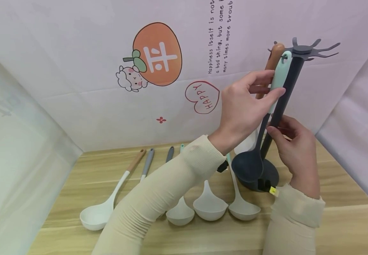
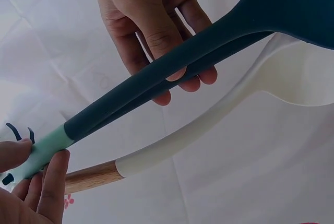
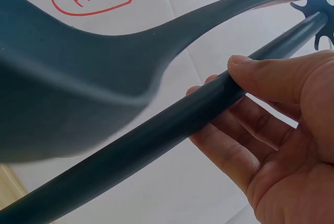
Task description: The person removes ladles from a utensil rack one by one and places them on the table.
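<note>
A dark utensil stand (image 1: pixel 289 86) with a round base and a crown of hooks stands at the right in the head view. My left hand (image 1: pixel 242 101) pinches the mint-green handle of a dark ladle (image 1: pixel 247 166) close to the hooks, its bowl hanging low beside the pole. Lower down, my right hand (image 1: pixel 298 150) grips the pole, thumb on one side and fingers behind, as the right wrist view shows. Behind the dark ladle hangs a white ladle with a wooden handle (image 1: pixel 276 55); its white bowl (image 2: pixel 300 72) shows in the left wrist view.
Several ladles lie in a row on the wooden table (image 1: pixel 346 226), among them a white one (image 1: pixel 96 216) with a wooden handle at the left. My left sleeve (image 1: pixel 158 198) covers part of the row. A printed white cloth (image 1: pixel 91 71) hangs behind the table.
</note>
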`<state>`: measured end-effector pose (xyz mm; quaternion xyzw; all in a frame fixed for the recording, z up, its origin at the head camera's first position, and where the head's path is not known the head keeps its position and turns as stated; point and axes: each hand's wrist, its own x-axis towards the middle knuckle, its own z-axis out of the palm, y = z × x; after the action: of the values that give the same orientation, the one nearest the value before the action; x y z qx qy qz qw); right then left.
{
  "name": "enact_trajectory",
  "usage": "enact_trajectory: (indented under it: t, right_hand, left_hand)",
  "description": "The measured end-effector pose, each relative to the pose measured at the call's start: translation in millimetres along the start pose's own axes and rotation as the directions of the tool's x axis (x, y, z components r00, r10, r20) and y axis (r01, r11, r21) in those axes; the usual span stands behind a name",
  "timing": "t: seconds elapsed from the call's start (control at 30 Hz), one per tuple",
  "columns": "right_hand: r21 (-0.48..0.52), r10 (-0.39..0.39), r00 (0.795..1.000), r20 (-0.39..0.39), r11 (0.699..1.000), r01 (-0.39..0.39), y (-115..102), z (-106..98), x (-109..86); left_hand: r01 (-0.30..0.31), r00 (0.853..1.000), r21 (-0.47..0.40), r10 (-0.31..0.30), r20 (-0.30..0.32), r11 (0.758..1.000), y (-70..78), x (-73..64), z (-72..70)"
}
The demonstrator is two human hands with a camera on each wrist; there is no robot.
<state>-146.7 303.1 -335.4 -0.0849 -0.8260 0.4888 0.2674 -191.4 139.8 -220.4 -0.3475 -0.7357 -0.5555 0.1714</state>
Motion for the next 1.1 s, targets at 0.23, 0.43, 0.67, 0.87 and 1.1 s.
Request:
enact_trajectory:
  t: [0.23, 0.43, 0.67, 0.87, 1.1]
  right_hand:
    - [-0.005, 0.004, 1.0, 0.003, 1.0, -0.004, 0, 0, -0.1]
    - [-0.004, -0.001, 1.0, -0.005, 1.0, 0.001, 0, 0, -0.1]
    - [0.007, -0.013, 1.0, -0.005, 1.0, 0.013, 0, 0, -0.7]
    - [0.022, -0.015, 1.0, -0.004, 1.0, 0.015, 0, 1, -0.6]
    - [0.023, -0.021, 1.0, -0.002, 1.0, 0.021, 0, 1, -1.2]
  left_hand:
    - [-0.005, 1.0, -0.007, 0.005, -0.01, 1.0, 2.8, 1.2, -2.7]
    - [0.005, 1.0, -0.022, -0.006, -0.017, 1.0, 4.3, 0.9, -4.7]
    - [0.006, 0.999, -0.053, -0.008, -0.031, 0.999, 5.6, -0.4, -7.9]
    - [-0.003, 0.999, -0.034, 0.002, -0.047, 0.999, 5.9, -3.3, -13.2]
    - [-0.002, 0.998, -0.045, -0.001, -0.057, 0.999, 3.3, -9.3, -23.8]
